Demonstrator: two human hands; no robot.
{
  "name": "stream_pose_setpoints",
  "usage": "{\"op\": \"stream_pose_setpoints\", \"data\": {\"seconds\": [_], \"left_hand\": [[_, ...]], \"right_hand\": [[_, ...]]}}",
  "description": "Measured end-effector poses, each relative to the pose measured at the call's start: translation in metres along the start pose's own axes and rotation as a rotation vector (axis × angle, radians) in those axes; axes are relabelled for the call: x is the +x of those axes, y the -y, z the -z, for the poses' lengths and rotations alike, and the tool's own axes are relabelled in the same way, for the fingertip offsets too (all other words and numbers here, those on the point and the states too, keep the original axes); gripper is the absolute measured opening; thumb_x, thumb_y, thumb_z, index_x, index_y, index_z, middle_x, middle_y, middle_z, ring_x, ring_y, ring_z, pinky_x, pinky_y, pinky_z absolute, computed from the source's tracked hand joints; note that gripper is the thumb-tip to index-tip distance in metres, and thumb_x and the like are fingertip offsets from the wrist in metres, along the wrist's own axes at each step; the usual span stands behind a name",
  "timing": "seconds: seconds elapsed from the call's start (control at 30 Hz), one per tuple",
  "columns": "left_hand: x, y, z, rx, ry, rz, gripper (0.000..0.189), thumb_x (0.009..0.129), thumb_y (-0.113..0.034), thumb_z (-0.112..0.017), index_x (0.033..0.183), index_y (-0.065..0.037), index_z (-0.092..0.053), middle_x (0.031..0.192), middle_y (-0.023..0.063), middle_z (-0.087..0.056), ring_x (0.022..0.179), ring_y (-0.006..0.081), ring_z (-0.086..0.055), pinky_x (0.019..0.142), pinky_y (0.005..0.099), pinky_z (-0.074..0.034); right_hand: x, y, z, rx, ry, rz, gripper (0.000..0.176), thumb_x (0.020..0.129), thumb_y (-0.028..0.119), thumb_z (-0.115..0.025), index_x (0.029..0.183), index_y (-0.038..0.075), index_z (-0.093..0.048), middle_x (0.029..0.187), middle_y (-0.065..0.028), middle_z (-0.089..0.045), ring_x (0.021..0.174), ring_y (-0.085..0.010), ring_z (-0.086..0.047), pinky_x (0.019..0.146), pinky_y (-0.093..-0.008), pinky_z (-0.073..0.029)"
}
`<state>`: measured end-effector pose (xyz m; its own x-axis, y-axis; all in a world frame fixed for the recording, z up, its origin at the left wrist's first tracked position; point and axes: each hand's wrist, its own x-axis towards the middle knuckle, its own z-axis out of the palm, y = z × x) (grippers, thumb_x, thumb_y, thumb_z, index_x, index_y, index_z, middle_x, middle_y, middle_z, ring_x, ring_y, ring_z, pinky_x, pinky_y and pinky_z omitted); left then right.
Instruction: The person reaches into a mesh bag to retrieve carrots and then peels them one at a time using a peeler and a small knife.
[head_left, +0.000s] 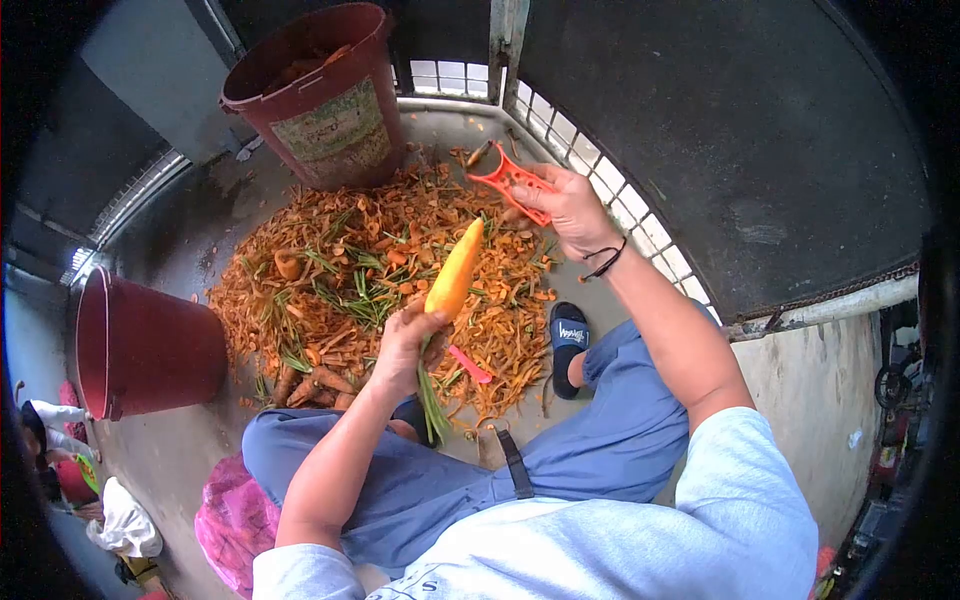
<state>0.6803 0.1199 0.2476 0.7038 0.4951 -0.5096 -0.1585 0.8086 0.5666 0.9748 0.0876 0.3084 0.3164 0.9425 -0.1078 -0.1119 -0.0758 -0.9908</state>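
My left hand is closed around the thick end of a peeled orange carrot, whose tip points up and away from me. Green stalks hang below that fist. To the upper right, my right hand grips a red-orange peeler, held apart from the carrot. A strip or scrap shows dark at the peeler's far end. Beneath both hands spreads a heap of carrot peelings mixed with green stalk ends. Several unpeeled carrots lie at its near left edge.
A large maroon bin with carrots inside stands behind the heap. Another maroon bucket lies tipped at left. A pink-red flat object rests on the peelings. A pink mesh sack sits by my left knee. Dark gate panels stand at right.
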Motion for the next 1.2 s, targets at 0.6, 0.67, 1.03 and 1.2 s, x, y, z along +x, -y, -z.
{"op": "stream_pose_setpoints", "data": {"seconds": [0.6, 0.67, 1.03, 1.2], "left_hand": [[-0.009, -0.019, 0.006, 1.551, 0.022, -0.792, 0.060, 0.072, -0.009, -0.086, 0.126, -0.003, -0.063, 0.117, 0.0189, -0.071, 0.103, 0.0345, -0.070, 0.090, 0.0400, -0.054], [-0.022, -0.031, -0.015, 1.823, -0.331, -1.388, 0.052, 0.073, -0.014, -0.085, 0.121, -0.005, -0.065, 0.128, 0.0188, -0.066, 0.108, 0.0345, -0.063, 0.093, 0.0467, -0.048], [0.035, 0.001, -0.001, 0.106, -0.273, -0.404, 0.039, 0.095, -0.031, -0.070, 0.120, -0.005, -0.057, 0.098, 0.0065, -0.066, 0.081, 0.0157, -0.066, 0.070, 0.0317, -0.055], [0.022, -0.040, 0.028, 0.182, -0.353, -0.359, 0.037, 0.090, -0.025, -0.072, 0.116, -0.008, -0.053, 0.092, 0.0070, -0.061, 0.070, 0.0184, -0.064, 0.057, 0.0328, -0.055]], "right_hand": [[-0.005, -0.062, -0.024, -0.859, 0.211, -0.017, 0.050, 0.100, 0.047, -0.056, 0.087, -0.001, -0.060, 0.077, -0.0214, -0.065, 0.075, -0.0357, -0.066, 0.070, -0.0465, -0.049], [-0.004, -0.089, -0.029, -0.757, 0.086, 0.018, 0.051, 0.100, 0.047, -0.058, 0.084, -0.002, -0.060, 0.073, -0.0194, -0.064, 0.070, -0.0326, -0.063, 0.067, -0.0453, -0.048], [-0.035, -0.134, -0.101, 0.067, -0.103, 0.002, 0.034, 0.105, 0.035, -0.057, 0.100, 0.002, -0.060, 0.077, 0.0008, -0.060, 0.070, -0.0089, -0.051, 0.065, -0.0265, -0.044], [0.004, -0.201, -0.045, -0.124, 0.018, -0.375, 0.042, 0.100, 0.038, -0.062, 0.107, -0.003, -0.059, 0.087, -0.0104, -0.066, 0.090, -0.0212, -0.070, 0.076, -0.0393, -0.055]]}}
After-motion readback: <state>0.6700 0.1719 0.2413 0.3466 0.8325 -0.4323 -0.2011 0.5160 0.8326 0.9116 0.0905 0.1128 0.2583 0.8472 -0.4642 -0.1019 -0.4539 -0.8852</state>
